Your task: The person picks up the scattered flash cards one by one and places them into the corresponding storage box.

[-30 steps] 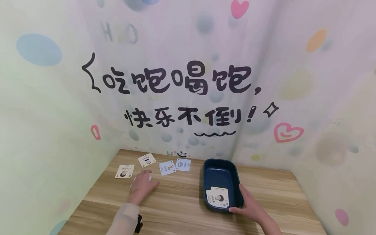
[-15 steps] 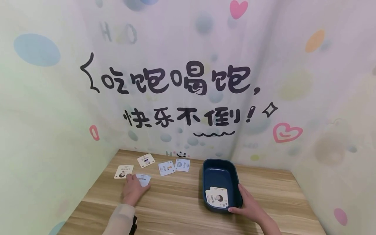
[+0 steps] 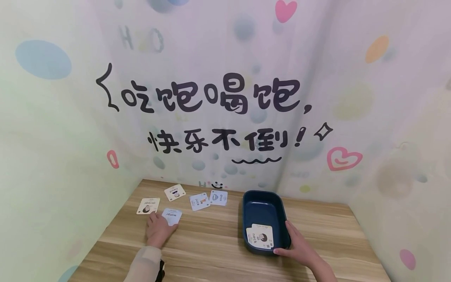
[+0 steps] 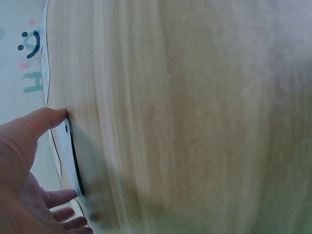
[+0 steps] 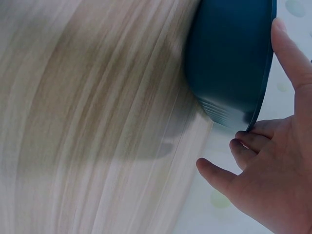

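My left hand [image 3: 158, 232] is at the left of the table, holding a light-blue card printed "water" [image 3: 172, 216] by its edges. In the left wrist view, that card [image 4: 72, 156] spans from the thumb to a fingertip, seen almost edge-on. My right hand [image 3: 299, 246] grips the near right corner of a dark blue plastic bin [image 3: 246, 217]. Its thumb presses the near rim, while other fingers touch the right side. Inside the bin lie cards, with a "neck" card [image 3: 260, 237] on top. A "throat" card [image 3: 148, 205] lies just beyond my left fingertips.
Farther back on the wooden table [image 3: 204, 250] lie a "head" card [image 3: 175, 192], a "juice" card [image 3: 200, 201] and a "soup" card [image 3: 219, 198]. The juice and soup cards nearly touch. A printed curtain [image 3: 225, 58] rises behind the table's far edge.
My left hand has drawn back leftward and toward me, uncovering the water card, and its thumb and fingers have settled at the card's edges. My right hand and the bin have stayed put.
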The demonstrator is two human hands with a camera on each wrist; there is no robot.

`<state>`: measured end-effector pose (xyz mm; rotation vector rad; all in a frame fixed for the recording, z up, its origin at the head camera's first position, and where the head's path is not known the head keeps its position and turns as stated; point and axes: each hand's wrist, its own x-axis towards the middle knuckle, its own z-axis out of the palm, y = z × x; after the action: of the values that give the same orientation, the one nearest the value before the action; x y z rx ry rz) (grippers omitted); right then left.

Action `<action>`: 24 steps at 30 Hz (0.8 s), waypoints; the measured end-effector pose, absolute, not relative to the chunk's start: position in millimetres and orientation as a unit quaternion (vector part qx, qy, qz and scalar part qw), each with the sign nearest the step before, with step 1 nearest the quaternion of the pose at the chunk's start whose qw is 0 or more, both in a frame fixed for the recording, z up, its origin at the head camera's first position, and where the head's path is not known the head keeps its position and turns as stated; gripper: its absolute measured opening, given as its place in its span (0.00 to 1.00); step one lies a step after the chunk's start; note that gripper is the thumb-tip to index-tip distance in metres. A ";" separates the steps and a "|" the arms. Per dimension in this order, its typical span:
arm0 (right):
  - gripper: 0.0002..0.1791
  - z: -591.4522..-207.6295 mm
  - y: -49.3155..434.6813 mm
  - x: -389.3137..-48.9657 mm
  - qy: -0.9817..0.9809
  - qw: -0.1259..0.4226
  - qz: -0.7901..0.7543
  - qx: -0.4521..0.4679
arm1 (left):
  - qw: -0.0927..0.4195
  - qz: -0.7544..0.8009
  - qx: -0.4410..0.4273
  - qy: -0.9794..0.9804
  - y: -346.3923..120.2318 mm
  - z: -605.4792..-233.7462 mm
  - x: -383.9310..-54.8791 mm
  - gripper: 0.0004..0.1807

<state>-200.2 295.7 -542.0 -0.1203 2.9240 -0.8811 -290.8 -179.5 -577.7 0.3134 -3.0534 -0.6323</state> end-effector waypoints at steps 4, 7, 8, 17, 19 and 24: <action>0.64 -542.0 295.7 -200.5 0.958 0.041 -0.281 -0.046 | 0.012 -0.213 0.094 -0.972 -179.9 -580.2 -291.9 0.56; 0.64 -541.0 295.3 -199.9 0.958 0.038 -0.279 -0.049 | 0.022 -0.224 0.086 -0.970 -180.2 -580.5 -291.9 0.54; 0.64 -540.8 295.2 -199.5 0.958 0.038 -0.281 -0.047 | 0.026 -0.228 0.082 -0.970 -180.3 -580.6 -291.9 0.53; 0.65 -541.8 295.0 -198.6 0.958 0.036 -0.281 -0.043 | 0.054 -0.261 0.057 -0.962 -174.9 -575.1 -293.1 0.46; 0.65 -541.8 295.2 -198.5 0.957 0.037 -0.283 -0.043 | 0.057 -0.271 0.052 -0.959 -172.3 -571.4 -293.0 0.45; 0.64 -540.9 295.5 -198.2 0.958 0.036 -0.281 -0.050 | 0.055 -0.285 0.039 -0.956 -165.6 -566.0 -295.4 0.44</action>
<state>-198.2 295.5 -540.9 -0.1535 2.9425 -0.8638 -295.4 -165.6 -566.0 0.1178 -2.9032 -0.8642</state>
